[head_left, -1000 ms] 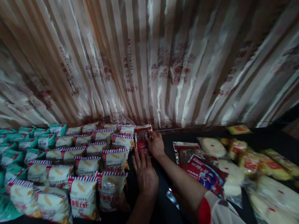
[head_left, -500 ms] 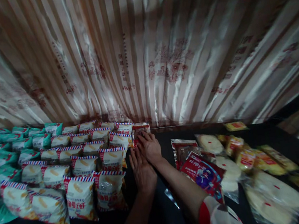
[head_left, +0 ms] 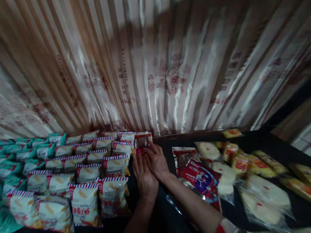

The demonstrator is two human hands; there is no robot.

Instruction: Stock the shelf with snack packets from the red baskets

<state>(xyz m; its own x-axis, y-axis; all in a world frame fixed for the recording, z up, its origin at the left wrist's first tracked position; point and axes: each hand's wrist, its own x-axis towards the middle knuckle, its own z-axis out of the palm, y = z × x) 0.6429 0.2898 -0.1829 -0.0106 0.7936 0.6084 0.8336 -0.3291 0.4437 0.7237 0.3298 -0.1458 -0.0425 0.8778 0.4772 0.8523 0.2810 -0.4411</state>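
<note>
A flat red packet point(head_left: 143, 138) with a dark middle lies against the end of the rows of white snack bags point(head_left: 113, 196). My right hand point(head_left: 157, 162) is at its near edge, fingertips touching it, fingers stretched forward and slightly bent. Beside it and partly under its edge is my left hand point(head_left: 146, 180), fingers long and flat, tips close to the packet's near end. Neither hand is seen wrapped around anything. The hands cover the packet's lower part.
Teal bags point(head_left: 10, 170) stand in rows at the far left. Right of my arms lie red and purple packets point(head_left: 201, 180), clear-wrapped round flat cakes point(head_left: 265, 199) and yellow packs point(head_left: 259, 166) on the black tabletop point(head_left: 177, 138). A striped curtain point(head_left: 144, 54) hangs behind.
My right hand has drawn back a little toward me, showing more of the red packet. The view has shifted slightly, moving the right-hand goods leftward in the picture.
</note>
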